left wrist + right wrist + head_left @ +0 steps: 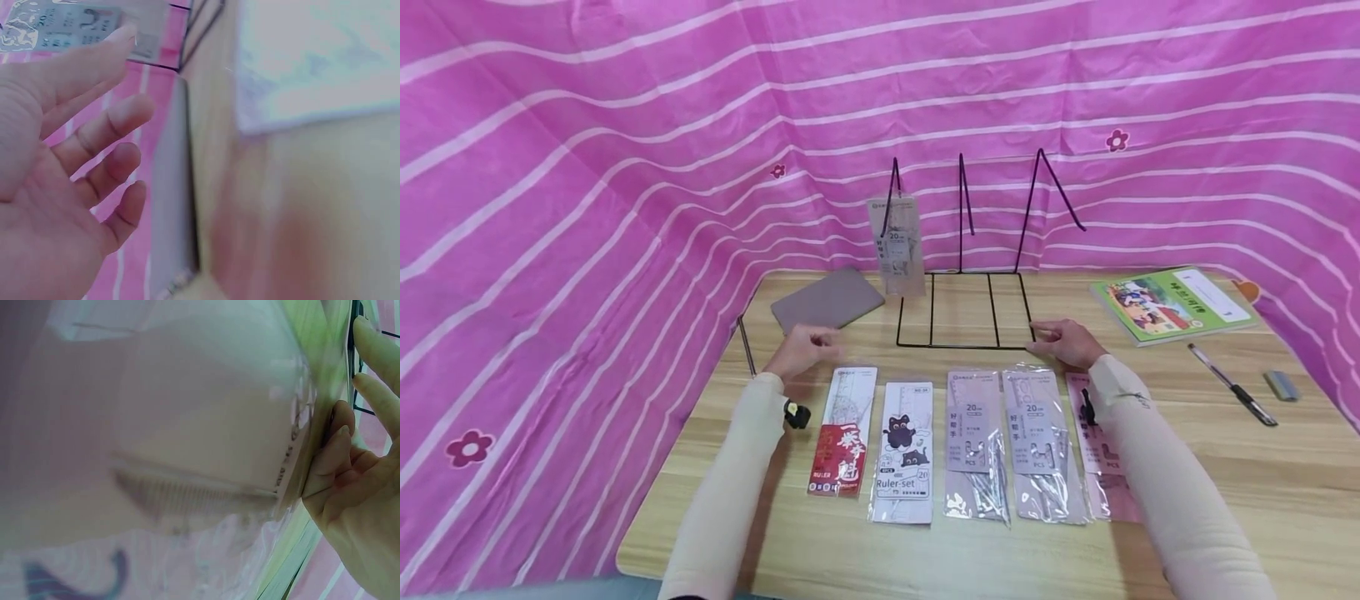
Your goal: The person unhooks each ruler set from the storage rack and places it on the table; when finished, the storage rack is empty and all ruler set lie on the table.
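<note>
My left hand (805,350) hovers beside the grey flat slab (829,300), above the red-and-white ruler set (842,433). In the left wrist view its fingers (115,125) are spread and loosely bent, with nothing between them. My right hand (1067,342) is at the front right corner of the black wire rack (964,346). Its fingertips come right up to the wire, thumb and forefinger apart. From the rack's left hook hangs a packaged ruler set (897,250); the middle and right hooks carry nothing.
In front lie a cat-print ruler set (904,454), two pale-pink ruler packs (976,442) and a pinker pack (1101,458), partly under my right forearm. At right are a green book (1172,304), a pen (1232,385) and an eraser (1281,386). Pink striped cloth (625,208) surrounds the table.
</note>
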